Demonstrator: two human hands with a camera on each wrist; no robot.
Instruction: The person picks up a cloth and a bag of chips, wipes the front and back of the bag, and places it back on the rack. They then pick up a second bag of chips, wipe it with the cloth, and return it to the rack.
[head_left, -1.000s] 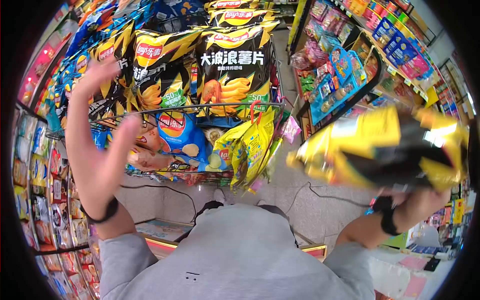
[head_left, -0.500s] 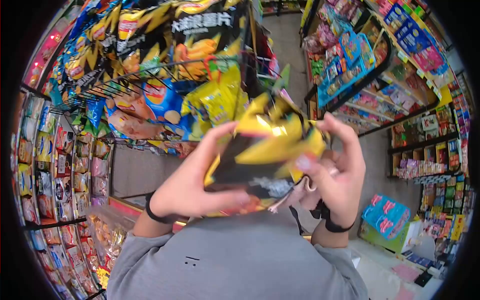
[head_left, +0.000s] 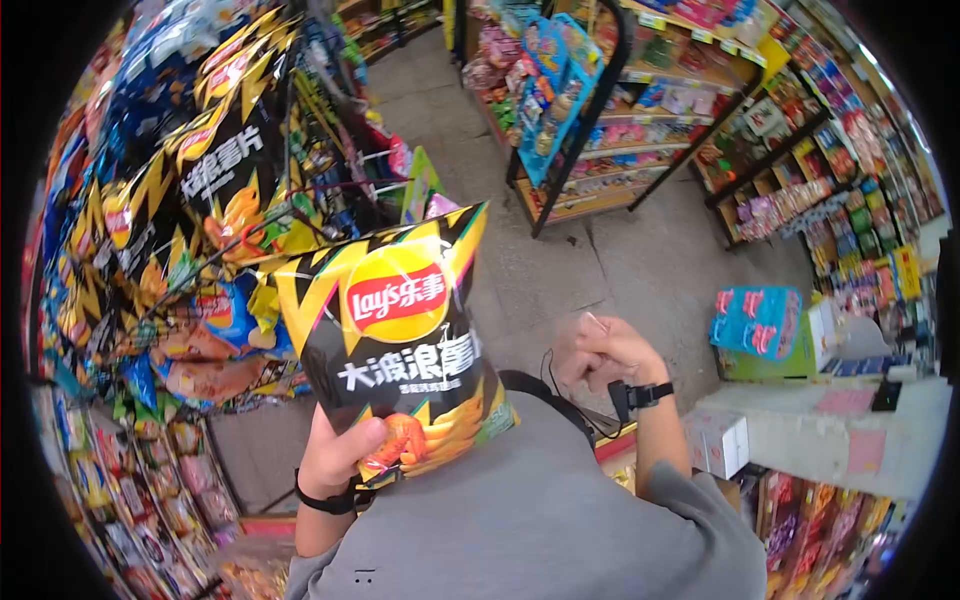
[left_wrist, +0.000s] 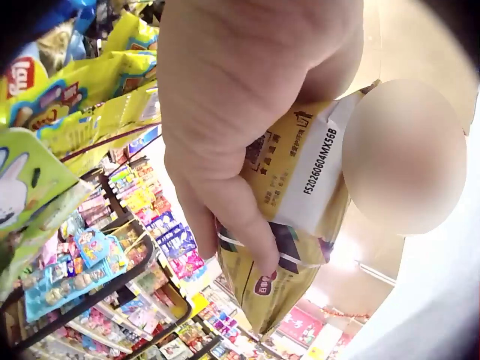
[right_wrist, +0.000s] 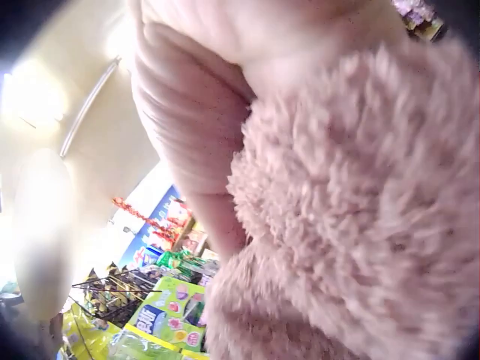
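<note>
A black and yellow Lay's potato chip bag [head_left: 400,345] leans front-up before the chest. My left hand [head_left: 338,455] grips its lower left side, thumb on the printed front. The left wrist view has the left fingers [left_wrist: 255,225] spread over the yellow back panel [left_wrist: 289,180], which carries a printed code. Off to the right, apart from the bag, my right hand [head_left: 625,350] has curled fingers. It holds a fluffy pink cloth [right_wrist: 337,187], which fills much of the right wrist view and is blurred in the head view.
At the left a wire rack [head_left: 290,215] is full of more chip bags [head_left: 215,180]. A black-framed shelf [head_left: 600,120] of small sweets stands across the aisle floor [head_left: 560,270]. A white counter [head_left: 840,430] with a blue package [head_left: 755,322] lies to the right.
The chip bag went from my right hand at the right, through both hands, into my left hand alone. My right hand has drawn away with the cloth. The head view has turned right.
</note>
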